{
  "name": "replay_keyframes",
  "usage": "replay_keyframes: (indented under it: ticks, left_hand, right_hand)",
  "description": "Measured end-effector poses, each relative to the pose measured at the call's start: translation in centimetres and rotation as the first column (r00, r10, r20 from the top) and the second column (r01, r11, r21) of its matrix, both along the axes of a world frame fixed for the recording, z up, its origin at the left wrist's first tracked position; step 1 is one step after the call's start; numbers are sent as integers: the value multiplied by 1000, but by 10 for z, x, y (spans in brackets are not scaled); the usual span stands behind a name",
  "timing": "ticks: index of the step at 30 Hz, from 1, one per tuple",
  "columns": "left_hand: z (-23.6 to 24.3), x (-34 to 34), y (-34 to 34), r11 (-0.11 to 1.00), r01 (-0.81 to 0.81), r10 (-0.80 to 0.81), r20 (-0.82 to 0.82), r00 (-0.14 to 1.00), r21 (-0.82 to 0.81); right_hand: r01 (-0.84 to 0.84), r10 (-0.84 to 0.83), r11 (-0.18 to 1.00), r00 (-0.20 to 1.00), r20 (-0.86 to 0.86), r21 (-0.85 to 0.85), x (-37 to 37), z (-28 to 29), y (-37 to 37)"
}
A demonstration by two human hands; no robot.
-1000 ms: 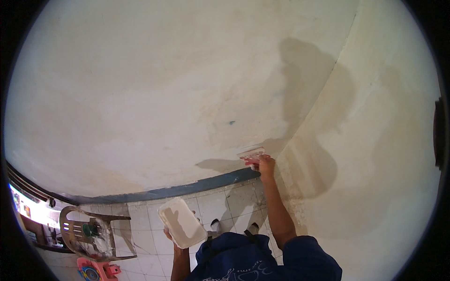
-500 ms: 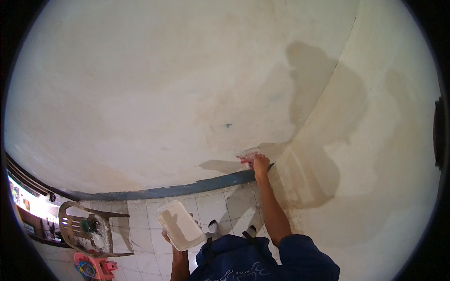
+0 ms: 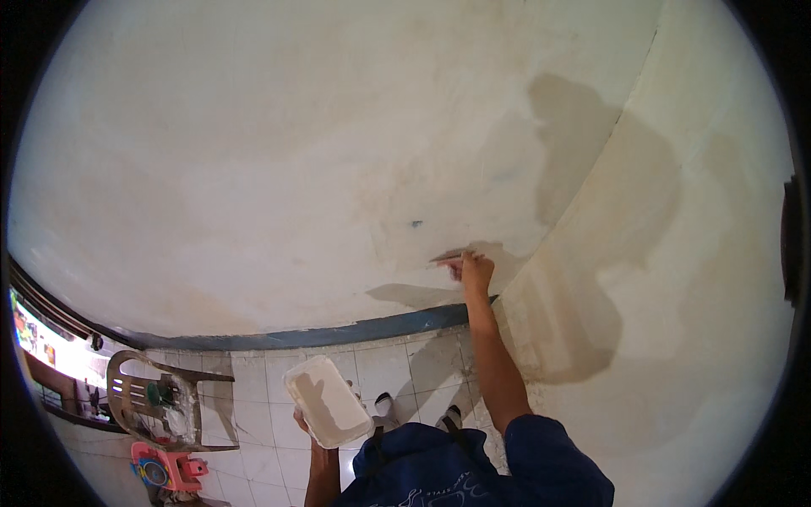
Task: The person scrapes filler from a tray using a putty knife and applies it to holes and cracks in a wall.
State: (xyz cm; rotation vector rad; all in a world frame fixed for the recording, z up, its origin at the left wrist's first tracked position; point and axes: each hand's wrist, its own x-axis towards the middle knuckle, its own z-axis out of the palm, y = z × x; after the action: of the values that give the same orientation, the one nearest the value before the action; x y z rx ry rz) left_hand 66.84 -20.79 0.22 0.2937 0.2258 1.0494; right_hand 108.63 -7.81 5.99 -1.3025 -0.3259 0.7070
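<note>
My left hand (image 3: 302, 419) grips a white rectangular tub (image 3: 347, 437) from its left side, with fingertips showing at the far right edge. Off-white paste (image 3: 340, 407) lies in the tub. Up against the lower part of the pale wall (image 3: 279, 211), near the corner, my right hand (image 3: 478, 272) is closed around a thin flat scraper (image 3: 448, 259). The scraper appears nearly edge-on and its blade is close to the wall; whether it touches is hard to tell. A small dark mark (image 3: 416, 224) shows on the wall just above the scraper.
A blue-grey band (image 3: 338, 335) runs along the wall's foot above white floor tiles (image 3: 253, 397). At left stands a dirty plastic chair (image 3: 207, 414) with things on its seat, beside a pink plastic item (image 3: 173, 467). A second wall (image 3: 676, 338) meets the first at right.
My right hand has risen a little along the wall, and the scraper has turned from showing its face to nearly edge-on. The tub stays almost in place.
</note>
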Motion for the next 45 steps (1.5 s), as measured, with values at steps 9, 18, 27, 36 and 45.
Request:
replay_keyframes:
  ticks: [9,18,27,36,45]
  left_hand:
    - [4,11,-29,999,34,-33,-17,999,24]
    - [10,32,-26,998,20,-23,52,998,59]
    - [20,29,-22,999,-36,33,80,996,31]
    - [24,13,-25,998,-47,44,72,996,52]
    - [16,34,-31,996,14,-20,66,998,89]
  right_hand:
    - [105,-96,994,916,389,-2,6,6,-75]
    - [-13,31,986,994,-103,168,2,33,-24]
    - [63,-64,994,998,-7,-89,-3,-108,-23]
    - [57,-35,976,994,-106,210,-14,48,-50]
    - [-20,33,990,996,85,-141,71,-50,-49]
